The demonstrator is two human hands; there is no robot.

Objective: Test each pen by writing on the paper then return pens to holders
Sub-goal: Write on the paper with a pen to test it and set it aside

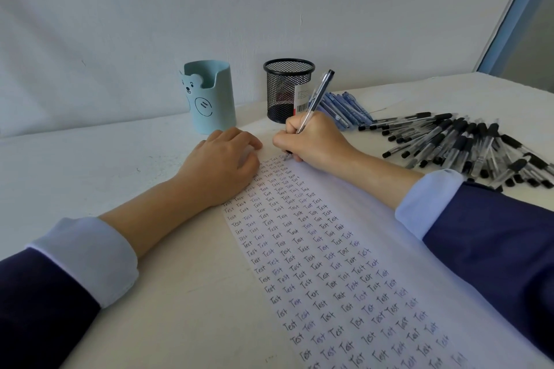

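A white paper (pixel 353 219) covered in rows of the word "Test" runs from the middle of the table toward me. My right hand (pixel 314 141) grips a clear black-capped pen (pixel 317 99), its tip touching the paper's far end. My left hand (pixel 221 165) rests palm down on the paper's far left corner, fingers loosely curved. Behind the hands stand a light blue bear holder (pixel 209 96) and a black mesh holder (pixel 284 90); no pens rise above either rim. A pile of black pens (pixel 464 144) lies to the right, with several blue pens (pixel 344 108) beside the mesh holder.
The white table (pixel 90 165) meets a pale wall behind the holders. A window frame (pixel 515 9) rises at the far right. My dark sleeves with light blue cuffs lie along both lower sides of the view.
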